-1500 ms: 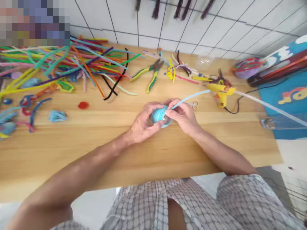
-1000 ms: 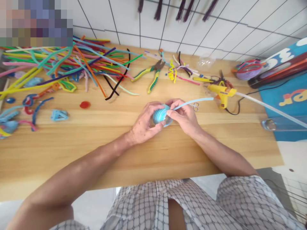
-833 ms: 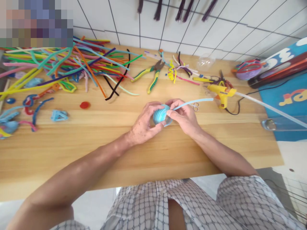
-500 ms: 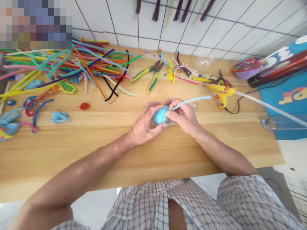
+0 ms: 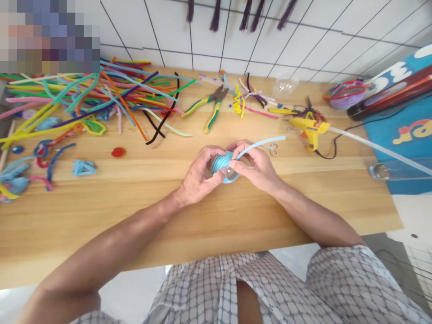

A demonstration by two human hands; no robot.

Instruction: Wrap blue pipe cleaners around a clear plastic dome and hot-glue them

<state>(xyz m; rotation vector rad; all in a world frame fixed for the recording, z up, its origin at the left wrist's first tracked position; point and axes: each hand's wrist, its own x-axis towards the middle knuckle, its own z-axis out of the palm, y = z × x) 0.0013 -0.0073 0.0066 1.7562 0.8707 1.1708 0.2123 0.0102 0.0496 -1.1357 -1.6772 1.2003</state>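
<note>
Between my hands, above the wooden table, is a clear ball [image 5: 231, 174] partly wrapped in rings of light blue pipe cleaner [image 5: 222, 161]. My left hand [image 5: 201, 174] grips the ball from the left, its thumb on the near front. My right hand [image 5: 255, 165] pinches the pipe cleaner against the ball's right side, and the strand's loose end [image 5: 266, 141] sticks out to the upper right. The fingers hide part of the ball's far side. Small scissors [image 5: 272, 149] lie just beyond my right hand.
Loose pipe cleaners [image 5: 135, 96] heap at the back left. Pliers [image 5: 212, 108] lie behind my hands. A yellow glue gun [image 5: 308, 130] with its cord rests at right. A red cap [image 5: 118, 152] and a blue bent piece [image 5: 84, 168] are at left. A clear ball [image 5: 285, 86] stands near the wall.
The ball has turned and shifted slightly left, showing more of its clear part. The strand's loose end has moved left with my right hand.
</note>
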